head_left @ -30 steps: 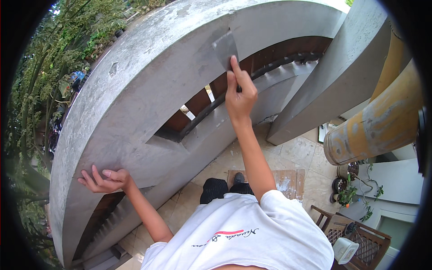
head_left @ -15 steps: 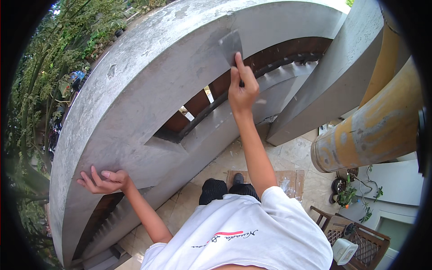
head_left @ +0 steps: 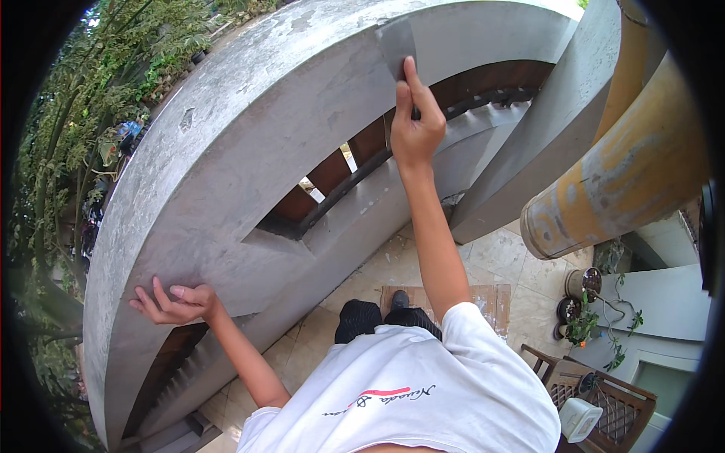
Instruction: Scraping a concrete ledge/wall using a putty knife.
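Note:
A wide, flat-bladed scraper (head_left: 396,44) is in my right hand (head_left: 418,124), which grips its handle, with the forefinger stretched along it. Its blade lies against the grey face of the curved wall (head_left: 302,121), close under the upper edge. Most of the handle is hidden by my fingers. Lower on the left, my left hand (head_left: 175,303) rests at the same wall, above a slot. Its fingers are apart and loosely bent, and it holds nothing.
Brown slats (head_left: 330,172) fill the wall's opening. A yellow-and-grey round post (head_left: 619,177) and a grey pillar (head_left: 536,143) stand on the right. Cardboard (head_left: 491,306) lies by my feet. Potted plants (head_left: 585,325) and a wooden chair (head_left: 619,389) holding a white container (head_left: 579,420) are at lower right.
My right hand and the scraper have moved up the wall, slightly to the right, toward its top edge. My left hand stays in place.

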Demonstrator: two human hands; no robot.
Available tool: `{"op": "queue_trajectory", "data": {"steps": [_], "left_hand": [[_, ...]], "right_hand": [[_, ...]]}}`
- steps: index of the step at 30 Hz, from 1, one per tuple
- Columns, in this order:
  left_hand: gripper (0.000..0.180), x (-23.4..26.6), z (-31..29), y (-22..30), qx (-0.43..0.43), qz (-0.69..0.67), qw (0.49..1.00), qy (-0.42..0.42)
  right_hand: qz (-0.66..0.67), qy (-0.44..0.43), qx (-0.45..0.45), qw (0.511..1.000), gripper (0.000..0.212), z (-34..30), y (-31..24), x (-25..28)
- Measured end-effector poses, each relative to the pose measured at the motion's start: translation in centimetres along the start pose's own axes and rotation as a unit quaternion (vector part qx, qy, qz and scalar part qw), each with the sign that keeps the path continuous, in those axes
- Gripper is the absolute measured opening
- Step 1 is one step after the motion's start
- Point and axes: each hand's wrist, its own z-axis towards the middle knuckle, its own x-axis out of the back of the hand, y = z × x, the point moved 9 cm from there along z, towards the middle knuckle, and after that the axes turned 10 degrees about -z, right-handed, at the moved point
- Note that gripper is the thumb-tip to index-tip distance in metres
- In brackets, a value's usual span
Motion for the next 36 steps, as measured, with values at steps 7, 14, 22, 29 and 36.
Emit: {"op": "queue_trajectory", "data": {"steps": [7,14,22,29,36], "left_hand": [[0.035,0.0,0.0,0.2,-0.004,-0.005,1.000,0.001],[0.034,0.0,0.1,0.2,-0.006,-0.007,1.000,0.005],[0.034,-0.2,0.0,0.1,-0.006,-0.013,1.000,0.003],[0.035,0.1,-0.1,-0.1,-0.003,-0.004,1.000,0.000],[0.035,0.0,0.0,0.1,-0.001,-0.003,1.000,-0.003]], "right_hand": [[-0.094,-0.094,0.040,0.990,0.036,-5.4,0.4,-0.1],[0.003,-0.043,-0.050,0.998,0.036,-3.2,1.0,-0.1],[-0.037,-0.048,-0.061,0.996,0.033,-3.1,2.1,-1.3],[-0.001,-0.021,-0.035,0.999,0.031,-4.3,1.8,0.9],[-0.078,-0.087,-0.037,0.992,0.034,-4.9,3.5,0.0]]}}
